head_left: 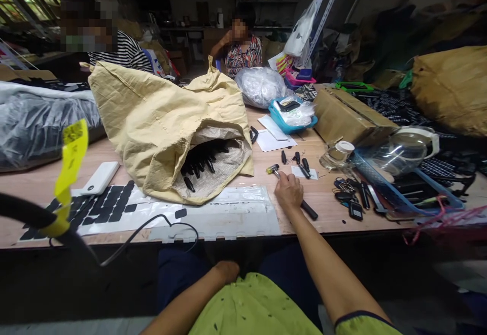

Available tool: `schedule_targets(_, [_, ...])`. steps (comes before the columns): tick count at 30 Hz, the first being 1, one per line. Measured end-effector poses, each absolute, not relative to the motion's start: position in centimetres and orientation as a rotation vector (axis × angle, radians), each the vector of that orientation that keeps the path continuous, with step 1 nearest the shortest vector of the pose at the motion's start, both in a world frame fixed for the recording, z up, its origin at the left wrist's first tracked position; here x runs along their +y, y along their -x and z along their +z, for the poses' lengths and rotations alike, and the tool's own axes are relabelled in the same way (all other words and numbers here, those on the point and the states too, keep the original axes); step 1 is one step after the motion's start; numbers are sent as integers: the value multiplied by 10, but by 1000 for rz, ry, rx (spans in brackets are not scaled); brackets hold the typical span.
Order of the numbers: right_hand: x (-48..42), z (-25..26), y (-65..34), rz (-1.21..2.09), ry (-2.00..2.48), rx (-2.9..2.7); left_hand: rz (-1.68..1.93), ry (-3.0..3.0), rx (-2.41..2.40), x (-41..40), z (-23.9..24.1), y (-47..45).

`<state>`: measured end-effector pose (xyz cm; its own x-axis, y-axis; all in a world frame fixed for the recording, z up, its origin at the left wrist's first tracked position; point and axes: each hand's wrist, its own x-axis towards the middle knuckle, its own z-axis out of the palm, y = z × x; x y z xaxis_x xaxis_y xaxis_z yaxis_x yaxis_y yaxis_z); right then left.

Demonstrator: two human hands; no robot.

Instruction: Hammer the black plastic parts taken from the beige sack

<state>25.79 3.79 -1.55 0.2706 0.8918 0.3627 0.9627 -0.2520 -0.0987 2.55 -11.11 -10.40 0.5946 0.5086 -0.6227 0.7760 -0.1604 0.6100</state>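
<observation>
From the head view, a pale cloth sack (152,116) gapes on the wooden table (323,198), black parts (200,163) heaped inside its mouth. Just right of the sack, the person's right hand (289,190) has its fingers wrapped around a hammer (309,210). The left hand (227,271) is at the lap, on the wearer's side of the sack; I can't tell how its fingers sit.

yellow tag (69,172), square printed code (73,133) at its top, lettering (71,157) below, too blurred to read
</observation>
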Motion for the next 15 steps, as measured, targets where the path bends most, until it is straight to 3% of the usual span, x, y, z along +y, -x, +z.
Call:
schedule_targets(5, [37,-17,-259,-346,2239,-1708,-301,-2011,934,-87,-20,-20])
schedule_targets(8, [38,-18,-259,-351,2242,-1708,46,-1958,1011,-53,37,-3])
schedule_targets(12, [39,-20,-259,-377,2236,-1701,665,-1760,1571,-14,82,6])
schedule_targets(15, [40,-22,-259,-398,2224,-1707,913,-1606,1330,13,114,-15])
